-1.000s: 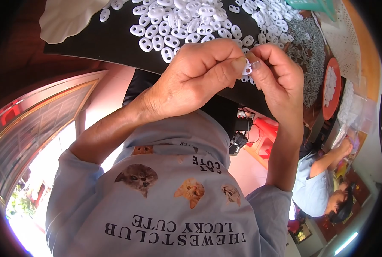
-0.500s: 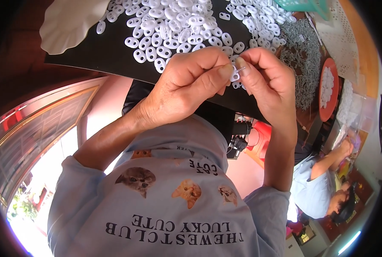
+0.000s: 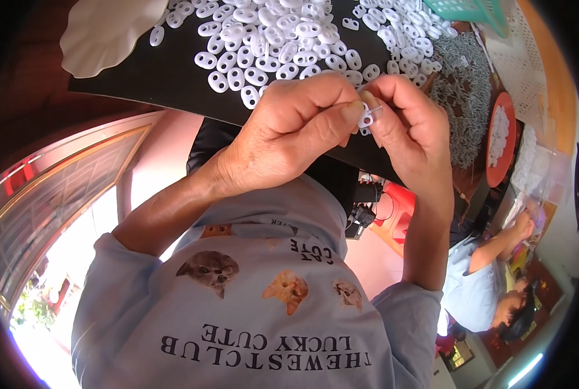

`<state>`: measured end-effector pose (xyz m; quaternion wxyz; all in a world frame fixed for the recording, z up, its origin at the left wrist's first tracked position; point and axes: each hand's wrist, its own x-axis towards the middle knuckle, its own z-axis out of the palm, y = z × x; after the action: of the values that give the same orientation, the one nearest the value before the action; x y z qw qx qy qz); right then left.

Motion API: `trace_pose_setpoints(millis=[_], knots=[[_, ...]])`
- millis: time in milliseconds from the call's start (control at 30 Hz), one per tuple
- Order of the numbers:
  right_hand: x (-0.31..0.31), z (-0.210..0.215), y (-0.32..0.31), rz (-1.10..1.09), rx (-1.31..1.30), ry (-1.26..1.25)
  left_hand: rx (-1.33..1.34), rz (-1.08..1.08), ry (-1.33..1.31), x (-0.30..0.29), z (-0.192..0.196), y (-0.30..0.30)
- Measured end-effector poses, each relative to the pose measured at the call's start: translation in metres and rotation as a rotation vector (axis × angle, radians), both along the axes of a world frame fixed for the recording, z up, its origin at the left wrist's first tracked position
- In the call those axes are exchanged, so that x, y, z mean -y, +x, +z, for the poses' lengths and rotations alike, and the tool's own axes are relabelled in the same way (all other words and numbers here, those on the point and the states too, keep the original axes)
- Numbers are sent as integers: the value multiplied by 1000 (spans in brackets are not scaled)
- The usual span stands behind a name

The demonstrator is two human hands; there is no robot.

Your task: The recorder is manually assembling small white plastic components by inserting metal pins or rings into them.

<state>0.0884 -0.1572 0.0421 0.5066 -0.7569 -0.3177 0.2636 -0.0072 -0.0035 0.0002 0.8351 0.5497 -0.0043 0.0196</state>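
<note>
My left hand (image 3: 289, 129) pinches a small white plastic cord-lock piece (image 3: 366, 120) with holes in it, above the near edge of the dark table (image 3: 150, 74). Close against it, the thumb and fingers of my right hand (image 3: 411, 129) grip a thin metal spring (image 3: 376, 110), whose end meets the white piece. Whether the spring has entered the piece is too small to tell. Beyond my hands lies a heap of white oval cord-lock parts (image 3: 270, 63), each with two holes. To the right spreads a pile of grey metal springs (image 3: 461, 97).
A red plate (image 3: 508, 146) of small white parts sits right of the springs. At the far right stands a green basket (image 3: 497, 18); a white scalloped dish (image 3: 101, 39) is far left. Another person (image 3: 474, 285) works at the right. A red stool (image 3: 399, 214) stands below the table.
My hands stay together on the white piece and spring, with only slight finger movement. The whole view has shifted a little, so the table things appear slightly farther right.
</note>
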Motion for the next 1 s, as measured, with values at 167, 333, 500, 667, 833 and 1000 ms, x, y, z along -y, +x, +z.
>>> trace_pose_setpoints(millis=[167,333,500,667,833,1000], knots=[[-1,-1,0,0,28,-20,-3,-8,5,-1,0,0],[-1,-1,-2,-2,73,-27,-1,-4,15,-1,1,0],[3,-13,0,7,146,17,41,-21,57,-1,-3,0],[5,-14,-1,29,228,13,91,-28,109,-1,-4,-1],[6,-14,0,23,250,32,97,-32,157,-1,-5,-2],[7,-13,3,3,247,21,46,-27,127,-1,-1,-3]])
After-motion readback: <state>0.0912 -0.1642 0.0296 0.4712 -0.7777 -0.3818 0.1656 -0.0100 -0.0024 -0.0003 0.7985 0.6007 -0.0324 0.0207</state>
